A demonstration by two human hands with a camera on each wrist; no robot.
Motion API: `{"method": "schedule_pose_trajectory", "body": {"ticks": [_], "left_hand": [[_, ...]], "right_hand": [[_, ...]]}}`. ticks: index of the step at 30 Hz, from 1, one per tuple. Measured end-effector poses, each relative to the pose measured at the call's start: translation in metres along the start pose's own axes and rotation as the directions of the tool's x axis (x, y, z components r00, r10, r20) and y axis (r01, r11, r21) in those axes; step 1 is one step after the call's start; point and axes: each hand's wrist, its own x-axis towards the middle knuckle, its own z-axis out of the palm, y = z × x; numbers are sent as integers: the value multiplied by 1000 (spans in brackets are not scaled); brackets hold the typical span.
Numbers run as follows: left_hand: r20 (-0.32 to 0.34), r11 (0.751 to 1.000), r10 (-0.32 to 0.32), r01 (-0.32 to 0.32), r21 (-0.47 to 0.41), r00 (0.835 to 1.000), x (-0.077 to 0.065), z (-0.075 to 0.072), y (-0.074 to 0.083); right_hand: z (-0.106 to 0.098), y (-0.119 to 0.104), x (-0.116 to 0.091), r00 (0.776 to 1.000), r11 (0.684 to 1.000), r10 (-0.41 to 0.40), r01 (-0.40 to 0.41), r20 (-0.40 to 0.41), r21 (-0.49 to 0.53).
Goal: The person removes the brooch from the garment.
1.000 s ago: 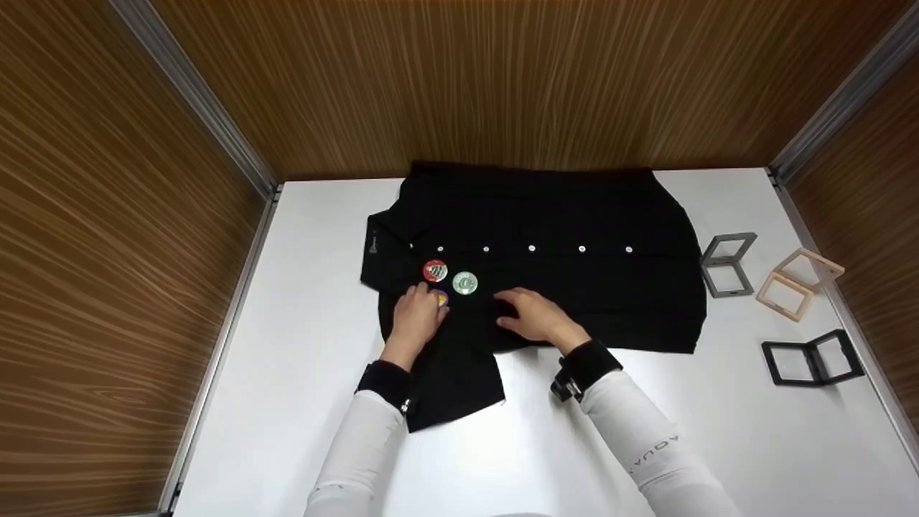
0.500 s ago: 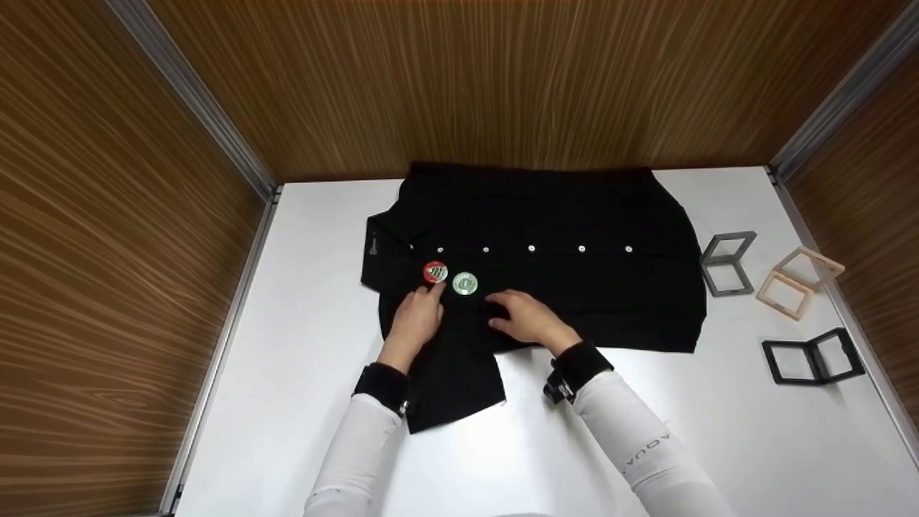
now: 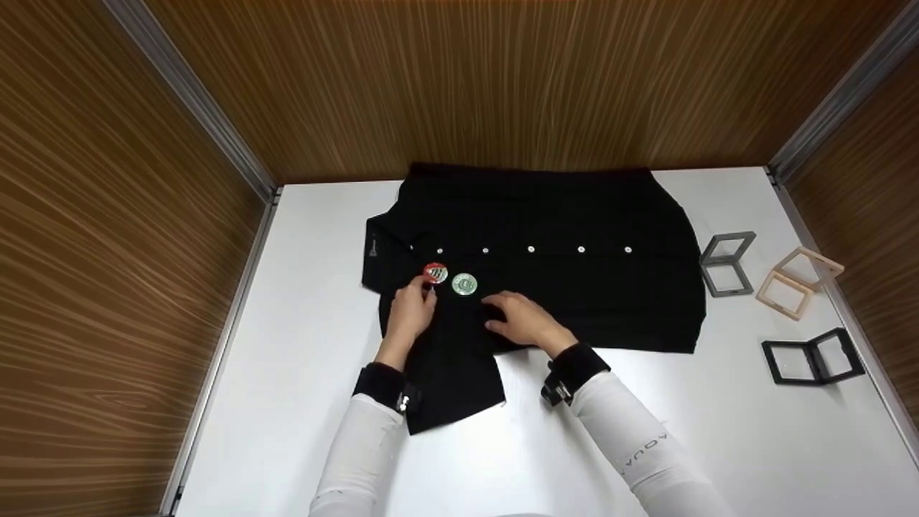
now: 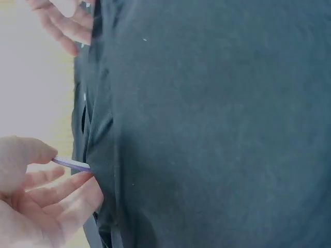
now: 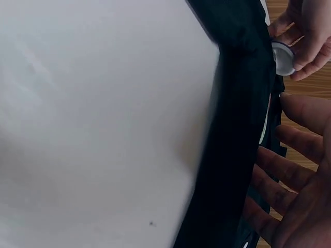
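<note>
A black short-sleeved shirt (image 3: 574,208) lies spread flat, collar to the left, with a row of white buttons. My left hand (image 3: 411,312) is over the shirt just below the collar and pinches a round pin badge (image 4: 74,164) between thumb and fingers. This badge has a purple edge and is tipped up; its greyish back shows in the right wrist view. Beside those fingertips a red badge (image 3: 436,272) with a tree-like picture lies on the shirt, and a green badge (image 3: 464,284) is just to its right. My right hand (image 3: 523,317) rests loosely on the shirt, holding nothing.
At the right of the white table (image 3: 287,402) stand three hinged display frames, unfolded: a grey frame (image 3: 727,279), a beige frame (image 3: 785,295) and a black frame (image 3: 815,360). Wood-patterned panels (image 3: 502,86) close off the back and both sides.
My left hand first covered the purple badge lying flat, reached a finger toward the red badge, then drew back with the purple badge tipped up. My right hand shifted slightly left.
</note>
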Motion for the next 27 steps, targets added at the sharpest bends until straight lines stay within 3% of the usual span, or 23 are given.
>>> {"method": "schedule_pose_trajectory", "body": {"ticks": [6,9,12,15,16,22,27], "left_hand": [[4,972,-91,90,-216,996,3,-3,-8],[42,915,-156,161,-371,987,3,-2,-10],[89,827,-212,227,-514,973,2,1,-12],[92,790,-246,255,-558,965,1,2,-13],[81,796,-255,257,-548,964,0,3,-14],[-40,907,-256,225,-356,966,0,3,-16],[-23,936,-203,187,-298,979,3,0,-14]], "right_hand": [[6,-8,5,999,999,-50,50,-18,6],[11,-13,9,994,995,-102,103,-37,7],[17,-19,14,985,987,-159,160,-64,9],[25,-24,19,977,981,-196,196,-79,-11],[28,-25,21,976,979,-203,203,-80,-19],[44,-33,30,973,974,-223,219,-67,-62],[49,-39,34,978,976,-204,199,-48,-90]]}}
